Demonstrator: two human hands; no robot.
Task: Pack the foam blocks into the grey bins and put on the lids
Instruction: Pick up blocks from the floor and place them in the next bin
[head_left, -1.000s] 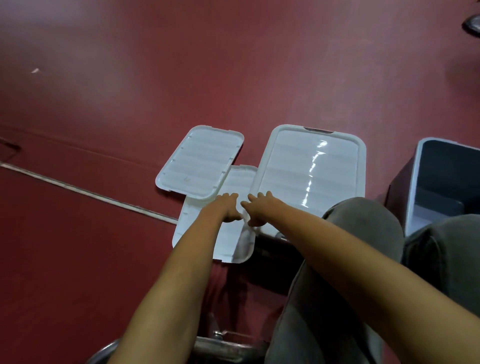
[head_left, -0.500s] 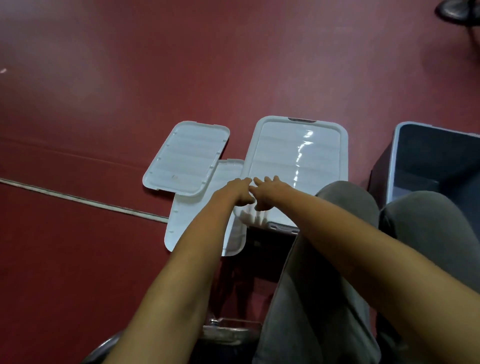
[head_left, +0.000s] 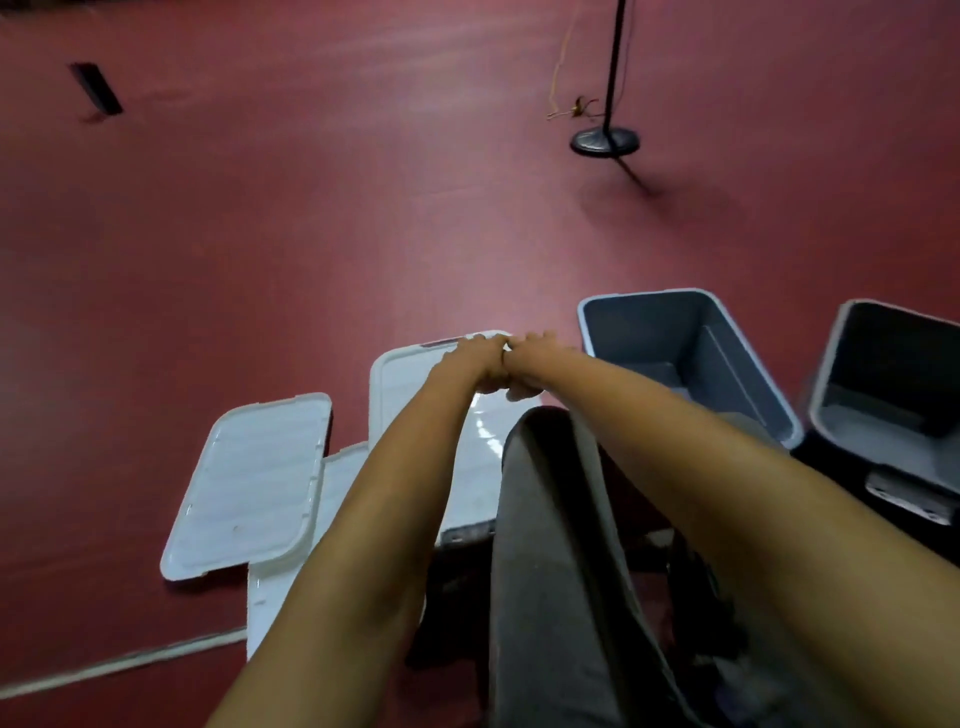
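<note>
**One bin lidded, two left open**

My left hand (head_left: 475, 361) and right hand (head_left: 537, 364) touched at the far edge of the shut bin's lid (head_left: 395, 405); pressing or gripping, I couldn't tell; the open bin (head_left: 644, 332) and second open bin (head_left: 883, 364) awaited the loose lid (head_left: 254, 483) and lower lid (head_left: 340, 467); no foam blocks showed; earlier my hands worked the near corner.

Closed bin (head_left: 410, 395) centre, on floor (head_left: 311, 234). Left hand (head_left: 475, 358), right hand (head_left: 530, 358) side by side, touching, at its lid's far edge. Left of it: top lid (head_left: 249, 483) overlapping lower lid (head_left: 340, 467). Right: first open bin (head_left: 675, 338) just beside, second open bin (head_left: 883, 379) further right. Stand base (head_left: 605, 141) well behind.
</note>
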